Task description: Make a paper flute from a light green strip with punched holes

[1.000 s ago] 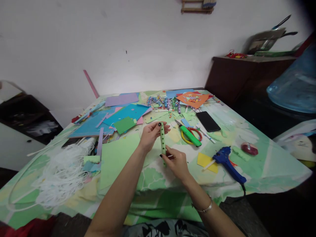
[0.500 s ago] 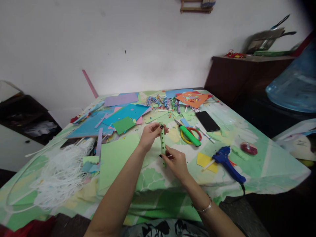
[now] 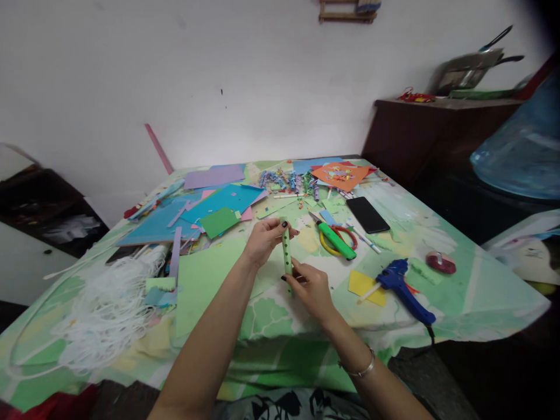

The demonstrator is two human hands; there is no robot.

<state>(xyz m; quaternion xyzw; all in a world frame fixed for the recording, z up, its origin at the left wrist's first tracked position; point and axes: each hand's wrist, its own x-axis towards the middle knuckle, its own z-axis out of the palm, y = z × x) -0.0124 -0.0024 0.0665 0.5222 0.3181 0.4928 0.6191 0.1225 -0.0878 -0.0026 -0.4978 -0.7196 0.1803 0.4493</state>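
Observation:
A narrow light green strip with a row of dark dots or holes stands nearly upright between my hands, above the table. My left hand pinches its upper end between thumb and fingers. Lower down, my right hand grips the strip near its bottom end. A large light green sheet lies left of the strip. To the right are a green cutter on top of scissors with red and yellow handles.
A blue glue gun rests at the right beside a yellow paper piece. Behind it lies a black phone. White cord is heaped at the left. Coloured sheets and curled paper strips cover the back.
The strip's upper end has shifted slightly left with my left hand, and its dotted face shows more fully. My right hand has hardly moved.

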